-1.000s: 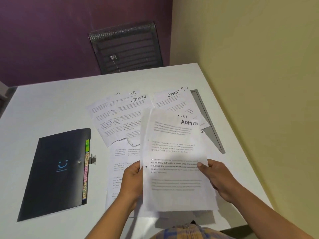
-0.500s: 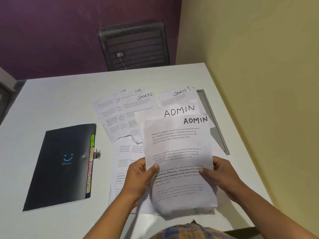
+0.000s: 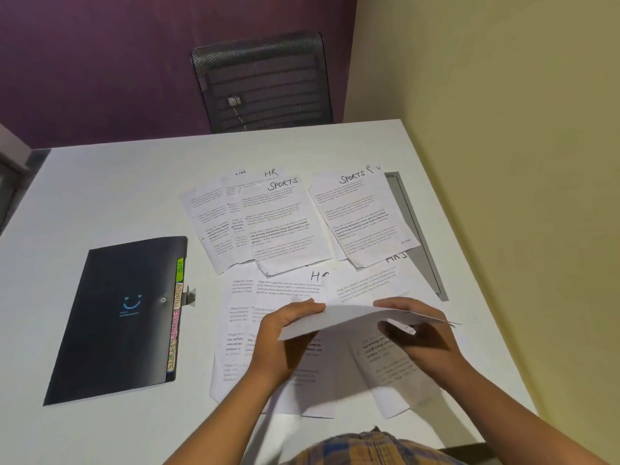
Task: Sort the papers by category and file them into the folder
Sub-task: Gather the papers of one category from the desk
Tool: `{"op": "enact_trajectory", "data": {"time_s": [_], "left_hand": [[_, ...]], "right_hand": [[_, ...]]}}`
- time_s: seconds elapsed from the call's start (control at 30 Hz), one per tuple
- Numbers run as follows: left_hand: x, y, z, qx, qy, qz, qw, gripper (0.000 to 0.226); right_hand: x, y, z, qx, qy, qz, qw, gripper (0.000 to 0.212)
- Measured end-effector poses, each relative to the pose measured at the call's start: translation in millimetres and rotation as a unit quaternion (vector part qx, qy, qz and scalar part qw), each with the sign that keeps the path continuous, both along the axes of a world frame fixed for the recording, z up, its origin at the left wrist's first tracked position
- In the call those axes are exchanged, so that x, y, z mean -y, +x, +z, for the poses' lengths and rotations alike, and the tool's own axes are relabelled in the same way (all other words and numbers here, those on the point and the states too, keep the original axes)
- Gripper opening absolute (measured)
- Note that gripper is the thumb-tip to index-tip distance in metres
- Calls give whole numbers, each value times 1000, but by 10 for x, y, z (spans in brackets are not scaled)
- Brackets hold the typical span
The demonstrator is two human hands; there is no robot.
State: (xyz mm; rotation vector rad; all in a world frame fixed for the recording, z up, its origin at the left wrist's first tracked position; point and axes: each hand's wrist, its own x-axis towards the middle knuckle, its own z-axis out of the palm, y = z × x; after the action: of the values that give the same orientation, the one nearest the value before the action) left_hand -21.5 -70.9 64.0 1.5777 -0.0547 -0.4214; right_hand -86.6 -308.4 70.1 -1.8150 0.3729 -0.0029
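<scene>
I hold a thin stack of ADMIN papers [image 3: 349, 318] nearly flat, edge-on to the camera, above the table. My left hand [image 3: 285, 333] grips its left side and my right hand [image 3: 416, 333] grips its right side. Beneath them lie loose HR sheets [image 3: 292, 290]. Farther back are two piles headed SPORTS, one at the centre [image 3: 285, 226] and one to the right [image 3: 362, 213]. The black expanding folder [image 3: 114, 317] lies shut to the left, with coloured index tabs [image 3: 176, 313] along its right edge.
The white table [image 3: 100, 182] stands against a yellow wall on the right. A black mesh chair [image 3: 265, 82] sits behind the far edge. A grey flat strip [image 3: 416, 229] lies under the right-hand papers. My checked shirt shows at the bottom.
The ADMIN stack was upright facing me; I have tipped it down flat and lowered it, uncovering the HR sheets and right SPORTS pile behind it.
</scene>
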Motion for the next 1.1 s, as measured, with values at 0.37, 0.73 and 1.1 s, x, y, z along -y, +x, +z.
{"op": "enact_trajectory", "data": {"time_s": [0.37,0.73,1.1], "left_hand": [[-14,94,7,40,37,-21,998,16],[-463,-20,-864,-114,530,93,835,69],[-712,-146,-837,-116,586,81,798,77]], "right_hand": [[104,9,-24,-24,-49,-71,996,21],[164,-239,-85,-97,-25,-160,982,23],[186,-265,-200,-112,-14,-184,976,11]]}}
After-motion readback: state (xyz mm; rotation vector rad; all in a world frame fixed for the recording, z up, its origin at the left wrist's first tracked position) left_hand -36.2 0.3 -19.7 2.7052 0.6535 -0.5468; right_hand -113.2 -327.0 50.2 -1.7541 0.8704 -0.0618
